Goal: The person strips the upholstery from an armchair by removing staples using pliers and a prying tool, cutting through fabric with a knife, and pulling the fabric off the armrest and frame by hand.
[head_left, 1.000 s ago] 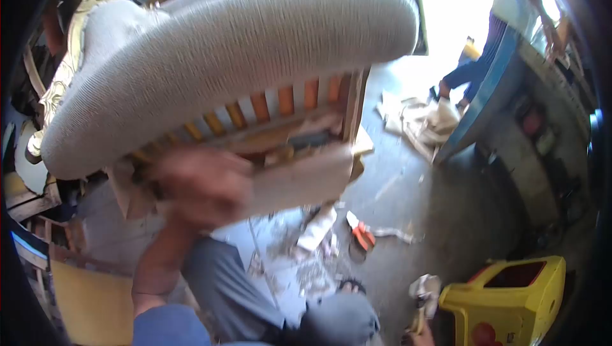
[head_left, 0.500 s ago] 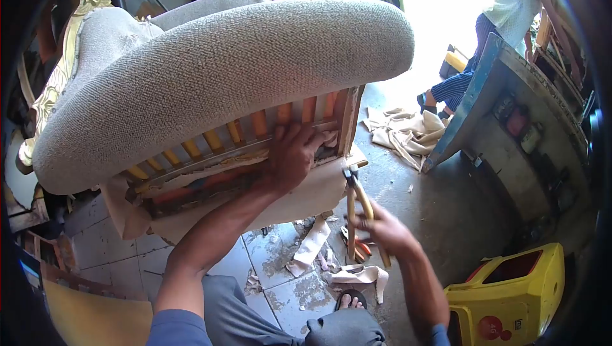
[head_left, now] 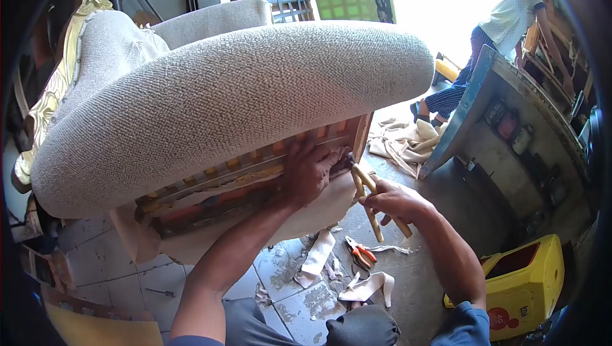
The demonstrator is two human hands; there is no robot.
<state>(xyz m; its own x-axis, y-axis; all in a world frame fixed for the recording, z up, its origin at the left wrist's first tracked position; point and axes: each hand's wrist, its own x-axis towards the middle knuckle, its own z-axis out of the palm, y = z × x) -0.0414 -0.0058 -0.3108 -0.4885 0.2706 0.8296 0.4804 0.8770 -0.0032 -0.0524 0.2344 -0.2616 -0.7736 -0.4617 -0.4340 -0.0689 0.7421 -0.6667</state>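
A sofa with grey-beige textured upholstery (head_left: 236,104) stands in front of me, its slatted wooden frame (head_left: 217,171) showing under the padded arm. My left hand (head_left: 310,173) lies against this frame, with fingers and thumb closed on a light fabric edge (head_left: 334,156) near the corner. In my right hand (head_left: 400,201) is a pair of pincers (head_left: 370,196) with tan handles, spread slightly apart. Their dark jaws meet the fabric and frame corner beside my left thumb; the exact bite is hidden. Pale cloth (head_left: 319,209) hangs below the frame.
On the floor lie orange-handled pliers (head_left: 361,253), fabric scraps (head_left: 315,260) and a screwdriver-like tool (head_left: 160,292). A yellow plastic casing (head_left: 523,288) sits at right. Behind it stands a blue-edged panel (head_left: 475,97); another person (head_left: 507,24) bends beyond, near heaped beige cloth (head_left: 408,142).
My right hand has brought the pincers up to the frame corner beside my left hand. The view has shifted, uncovering the orange-handled pliers on the floor.
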